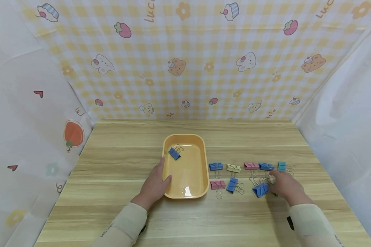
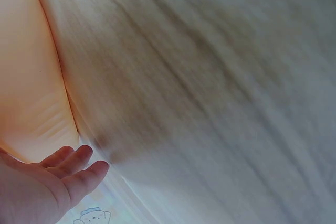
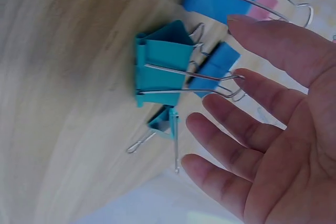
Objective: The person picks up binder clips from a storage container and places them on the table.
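Note:
My left hand (image 1: 154, 183) holds the left side of a yellow plastic tray (image 1: 166, 137), thumb over the rim and fingers along the outside wall. A blue binder clip (image 1: 174, 153) lies inside the tray, near its upper left. On the right, my right hand (image 1: 287, 187) reaches low over the binder clips with its fingers spread. In the right wrist view its fingertips are right at the wire handles of a teal binder clip (image 3: 163, 69), which the hand mostly hides in the head view. Close by lies a larger-looking blue binder clip (image 1: 260, 190).
Between tray and right hand lie more binder clips: blue (image 1: 216, 166), yellow (image 1: 234, 168), pink (image 1: 251, 166), another pink (image 1: 217, 185) and another blue (image 1: 232, 184). Beyond the right hand are a blue clip (image 1: 266, 166) and a teal clip (image 1: 282, 166). Patterned cloth (image 1: 204, 68) hangs behind the wooden table (image 1: 120, 137).

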A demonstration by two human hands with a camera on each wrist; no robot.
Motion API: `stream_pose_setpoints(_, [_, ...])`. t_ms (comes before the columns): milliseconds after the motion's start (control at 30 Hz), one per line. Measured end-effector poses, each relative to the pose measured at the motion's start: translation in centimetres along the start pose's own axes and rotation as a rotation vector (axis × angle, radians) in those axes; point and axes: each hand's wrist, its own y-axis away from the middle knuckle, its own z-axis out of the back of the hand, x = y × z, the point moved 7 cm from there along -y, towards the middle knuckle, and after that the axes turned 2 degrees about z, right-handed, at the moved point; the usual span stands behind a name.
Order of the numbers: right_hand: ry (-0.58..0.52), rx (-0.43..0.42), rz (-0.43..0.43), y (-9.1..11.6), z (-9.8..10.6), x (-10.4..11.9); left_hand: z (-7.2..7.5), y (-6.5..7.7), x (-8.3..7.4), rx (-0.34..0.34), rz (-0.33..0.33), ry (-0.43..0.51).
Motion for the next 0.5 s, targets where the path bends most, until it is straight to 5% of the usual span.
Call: stream_pose_setpoints(500, [-0.007, -0.056, -0.006, -0.2, 1.4, 2.9, 0.0, 0.0, 0.1, 0.001, -0.004, -0.003])
